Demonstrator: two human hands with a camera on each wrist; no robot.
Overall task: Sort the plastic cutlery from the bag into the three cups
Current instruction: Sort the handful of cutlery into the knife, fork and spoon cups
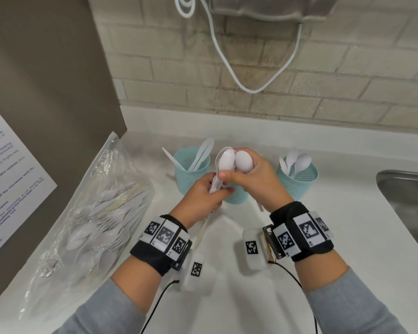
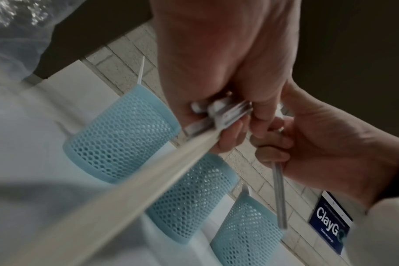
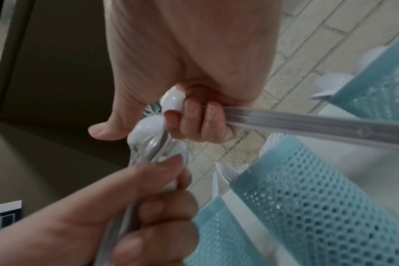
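Note:
Three teal mesh cups stand in a row on the white counter: the left cup (image 1: pixel 191 172) holds knives, the middle cup (image 1: pixel 235 196) sits mostly behind my hands, and the right cup (image 1: pixel 298 180) holds spoons. My left hand (image 1: pixel 215 189) grips a bundle of white cutlery (image 2: pixel 219 115) by the handles, with a spoon bowl (image 1: pixel 226 160) sticking up. My right hand (image 1: pixel 241 175) curls round the handle of a single white spoon (image 3: pixel 307 122); its bowl (image 1: pixel 243 164) lies beside the bundle. The clear bag (image 1: pixel 94 213) with several forks and spoons lies at the left.
A steel sink (image 1: pixel 405 196) opens at the right counter edge. A white cable (image 1: pixel 251 90) hangs on the brick wall behind the cups. A dark panel with a printed sheet (image 1: pixel 10 177) stands left of the bag. Bare counter lies in front of my wrists.

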